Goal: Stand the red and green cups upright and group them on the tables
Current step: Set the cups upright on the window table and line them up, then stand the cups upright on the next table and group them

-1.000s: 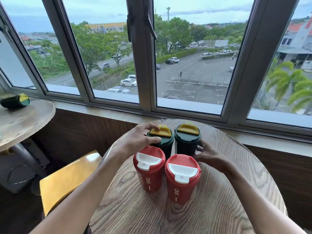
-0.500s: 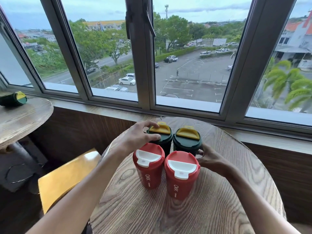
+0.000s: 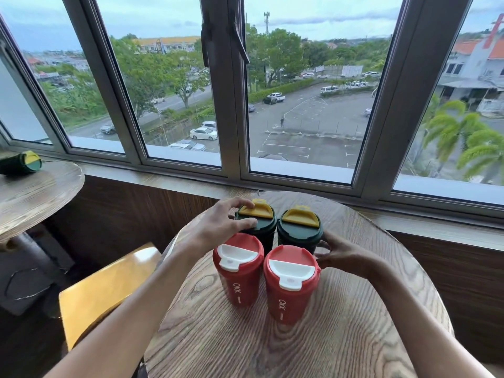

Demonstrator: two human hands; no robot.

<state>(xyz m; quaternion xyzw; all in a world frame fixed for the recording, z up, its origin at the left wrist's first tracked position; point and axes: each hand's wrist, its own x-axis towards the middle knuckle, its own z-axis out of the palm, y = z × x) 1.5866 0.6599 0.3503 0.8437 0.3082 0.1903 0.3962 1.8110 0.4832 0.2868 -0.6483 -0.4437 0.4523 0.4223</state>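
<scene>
White "OKK" lettering marks two red cups on a round wooden table.

The left red cup [image 3: 241, 271] carries the letters "OKK" in white, printed sideways down its wall, with a short white dash below them. The right red cup [image 3: 289, 289] bears the same "OKK" and dash in the same place. No lettering can be made out on the green cups, the lids or the buildings seen through the window; anything there is too small to read.
</scene>
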